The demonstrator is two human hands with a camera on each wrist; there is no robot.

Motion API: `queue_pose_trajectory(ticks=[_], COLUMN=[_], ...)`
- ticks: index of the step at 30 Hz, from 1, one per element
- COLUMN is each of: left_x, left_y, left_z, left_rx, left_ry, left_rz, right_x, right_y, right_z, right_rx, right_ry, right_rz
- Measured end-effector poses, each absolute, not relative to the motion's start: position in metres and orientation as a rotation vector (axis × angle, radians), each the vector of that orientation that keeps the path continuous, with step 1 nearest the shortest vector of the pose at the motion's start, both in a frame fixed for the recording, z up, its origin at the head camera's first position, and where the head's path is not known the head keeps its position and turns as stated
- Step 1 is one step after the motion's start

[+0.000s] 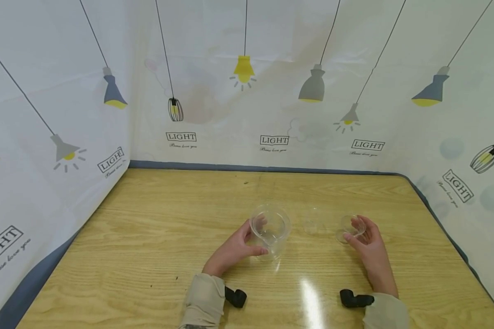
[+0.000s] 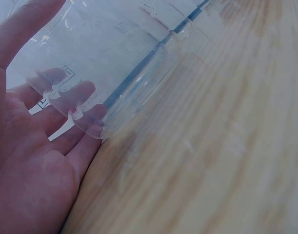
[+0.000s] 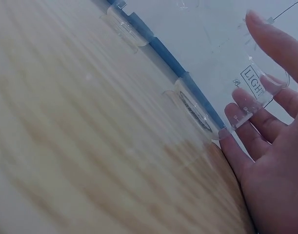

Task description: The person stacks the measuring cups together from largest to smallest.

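Observation:
A large clear plastic cup [image 1: 275, 227] stands on the wooden table, its round rim facing up. My left hand [image 1: 239, 243] holds it from the left side, thumb at the front and fingers around behind; the fingers show through the clear wall [image 2: 134, 92] in the left wrist view. Farther right, my right hand [image 1: 371, 246] holds a smaller clear plastic cup [image 1: 349, 224] between thumb and fingers. In the right wrist view its fingertips lie against the cup's see-through side [image 3: 197, 109]. Another clear cup [image 1: 314, 222], faint against the wood, sits between the two hands.
The wooden table [image 1: 148, 219] runs back to a white curtain [image 1: 222, 146] printed with lamps, which also encloses both sides. A dark blue hem [image 1: 197, 167] follows the table's far edge. Black straps with mounts [image 1: 235, 297] are on both wrists.

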State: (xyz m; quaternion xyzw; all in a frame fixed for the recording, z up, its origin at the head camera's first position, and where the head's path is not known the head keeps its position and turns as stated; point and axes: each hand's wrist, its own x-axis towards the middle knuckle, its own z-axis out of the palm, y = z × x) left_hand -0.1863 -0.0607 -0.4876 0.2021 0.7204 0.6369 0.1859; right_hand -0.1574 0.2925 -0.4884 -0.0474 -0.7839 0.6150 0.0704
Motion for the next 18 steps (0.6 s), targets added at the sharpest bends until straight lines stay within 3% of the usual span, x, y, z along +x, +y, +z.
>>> queue_pose_trajectory(ticks=[18], left_x=[-0.1872], left_y=[-0.061], left_z=[-0.49], left_rx=[0.571], left_ry=[2.058], left_rz=[1.772], right_x=[-0.1564], right_y=[0.2914], right_z=[-0.4863], right_rx=[-0.155], right_ry=[-2.378], right_rz=[1.822])
